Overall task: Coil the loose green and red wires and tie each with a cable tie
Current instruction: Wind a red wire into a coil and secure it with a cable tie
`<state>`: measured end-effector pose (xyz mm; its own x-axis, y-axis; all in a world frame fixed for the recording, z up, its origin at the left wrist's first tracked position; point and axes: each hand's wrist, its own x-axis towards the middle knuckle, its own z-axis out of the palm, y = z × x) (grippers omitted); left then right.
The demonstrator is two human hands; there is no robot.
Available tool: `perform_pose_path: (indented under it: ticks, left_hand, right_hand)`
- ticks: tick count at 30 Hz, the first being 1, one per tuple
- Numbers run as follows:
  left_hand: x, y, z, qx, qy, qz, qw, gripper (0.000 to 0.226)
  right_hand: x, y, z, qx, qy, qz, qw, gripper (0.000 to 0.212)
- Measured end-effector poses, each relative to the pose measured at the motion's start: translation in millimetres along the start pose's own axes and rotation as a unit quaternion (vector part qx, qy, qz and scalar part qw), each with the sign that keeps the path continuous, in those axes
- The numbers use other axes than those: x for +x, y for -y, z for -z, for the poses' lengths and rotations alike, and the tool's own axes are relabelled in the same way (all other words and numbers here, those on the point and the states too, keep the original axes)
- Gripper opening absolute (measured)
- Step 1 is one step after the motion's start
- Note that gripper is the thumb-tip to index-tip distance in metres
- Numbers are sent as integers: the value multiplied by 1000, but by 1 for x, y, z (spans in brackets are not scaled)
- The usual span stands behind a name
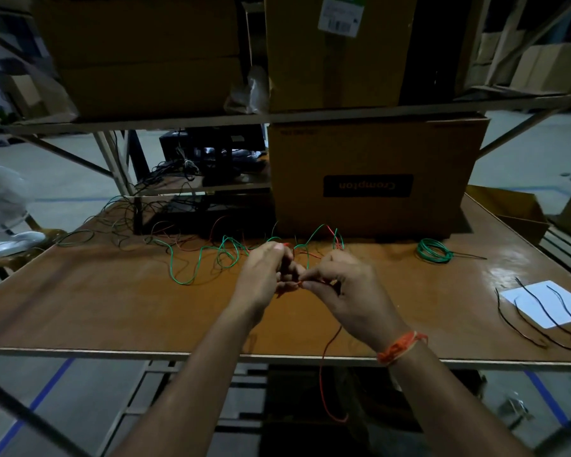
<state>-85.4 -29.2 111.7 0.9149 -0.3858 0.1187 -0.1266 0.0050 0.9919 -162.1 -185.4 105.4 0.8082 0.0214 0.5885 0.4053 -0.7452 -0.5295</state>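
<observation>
One green coil (434,251) lies tied (tie tail sticking out); both hands (264,268) (343,285) pinch the red wire (323,367), its coiling barely begun; loose green wire (192,262) remains.

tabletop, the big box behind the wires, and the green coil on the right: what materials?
Tabletop: looks like brown laminated board, semi-gloss; light glares off it at right.
Crompton box: matte brown corrugated cardboard, probably, with printed label.
Green wire coil: thin wire in smooth green plastic-looking insulation; core not visible.
</observation>
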Motion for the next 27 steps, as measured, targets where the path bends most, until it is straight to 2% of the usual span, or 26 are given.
perform_pose_path:
  ticks: [3, 6, 10, 12, 14, 16, 19, 22, 25, 27]
  left_hand:
    - [-1, 3, -7, 89, 6, -36, 995, 33]
    - [-2, 5, -16, 96, 27, -61, 993, 38]
    - [-4, 0, -22, 110, 44, -64, 991, 41]
    - [-5, -3, -23, 89, 59, -32, 994, 44]
    - [-7, -6, -25, 51, 78, 5, 996, 46]
    - [-9, -6, -28, -9, 94, 45, 995, 47]
    - [-12, -2, -32, -106, 117, 117, 981, 49]
    - [-16, 7, -34, -233, 154, 188, 942, 45]
    - [-20, 13, -33, -301, 174, 197, 917, 39]
    - [-20, 12, -34, -345, 158, 188, 906, 36]
  right_hand:
    - [7, 2, 4, -61, -36, 44, 997, 5]
    - [10, 0, 7, -82, -78, 49, 992, 7]
    - [5, -5, 7, -40, -102, -29, 994, 10]
    - [2, -11, 8, 2, -70, -83, 994, 14]
    - [0, -18, 12, 134, 3, -147, 980, 16]
    - [-3, -20, 15, 263, 46, -179, 947, 14]
    - [-4, -21, 15, 346, 0, -178, 921, 16]
    - [-3, -24, 14, 379, -40, -182, 906, 22]
    - [-7, -28, 9, 393, -55, -198, 897, 22]
    - [-10, -30, 5, 411, -56, -207, 886, 19]
